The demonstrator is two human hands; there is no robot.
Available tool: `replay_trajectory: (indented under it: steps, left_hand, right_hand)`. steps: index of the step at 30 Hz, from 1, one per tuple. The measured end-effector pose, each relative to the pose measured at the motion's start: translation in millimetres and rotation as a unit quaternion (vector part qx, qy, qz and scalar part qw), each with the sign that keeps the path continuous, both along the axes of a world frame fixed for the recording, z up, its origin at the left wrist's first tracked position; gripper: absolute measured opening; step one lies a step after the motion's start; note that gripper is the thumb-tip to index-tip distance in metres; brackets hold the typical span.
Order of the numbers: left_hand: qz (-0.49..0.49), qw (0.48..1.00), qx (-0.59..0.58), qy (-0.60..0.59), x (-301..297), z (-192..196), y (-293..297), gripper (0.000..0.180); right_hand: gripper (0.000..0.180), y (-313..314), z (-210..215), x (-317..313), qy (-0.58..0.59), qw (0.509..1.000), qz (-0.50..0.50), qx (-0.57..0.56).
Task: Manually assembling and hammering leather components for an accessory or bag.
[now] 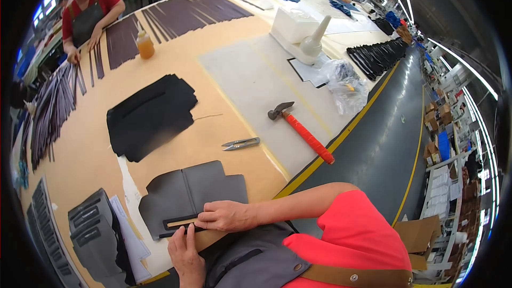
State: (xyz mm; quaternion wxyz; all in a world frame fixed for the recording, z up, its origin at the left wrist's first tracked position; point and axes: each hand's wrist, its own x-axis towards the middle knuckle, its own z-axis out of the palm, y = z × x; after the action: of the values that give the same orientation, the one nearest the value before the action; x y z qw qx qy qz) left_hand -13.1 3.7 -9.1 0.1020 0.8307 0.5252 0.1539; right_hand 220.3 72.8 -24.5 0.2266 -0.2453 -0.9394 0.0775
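A dark grey leather-like panel (pixel 213 182) with stepped corners and a seam down its middle lies at the table's near edge. Along its near side is a long slot framed by a black strip (pixel 169 219), with the tan table surface showing through. My right hand (pixel 226 215) has its fingers curled and pressed together on the slot's right end, thumb side toward the left hand. From below, my left hand (pixel 186 258) reaches up with index and middle fingers stretched out, tips at the strip's lower edge. Its thumb is hard to make out.
Beyond the panel lie a black stack of pieces (pixel 152 114), thread snips (pixel 241 144) and a red-handled hammer (pixel 304 134). Grey slotted pieces (pixel 96 234) are at left. An amber bottle (pixel 144 45) stands near a co-worker (pixel 90 10) handling dark strips. A white bottle (pixel 313 45) stands farther right.
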Motion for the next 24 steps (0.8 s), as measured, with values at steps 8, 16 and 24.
replay_trajectory:
  steps: [8, 16, 24]
  left_hand:
    - [0.032, 0.999, -0.007, -0.003, 22, 0, 3, 0.061]
    - [0.027, 0.999, 0.023, -0.005, 23, -2, 4, 0.063]
    - [0.005, 1.000, 0.026, 0.001, 19, -5, 3, 0.070]
  right_hand:
    - [0.036, 4, 10, 10, -0.046, 0.998, -0.027, -0.028]
    - [0.034, 2, -13, 7, 0.047, 0.997, -0.039, 0.051]
    - [0.036, 2, -13, 5, 0.105, 0.988, -0.050, 0.100]
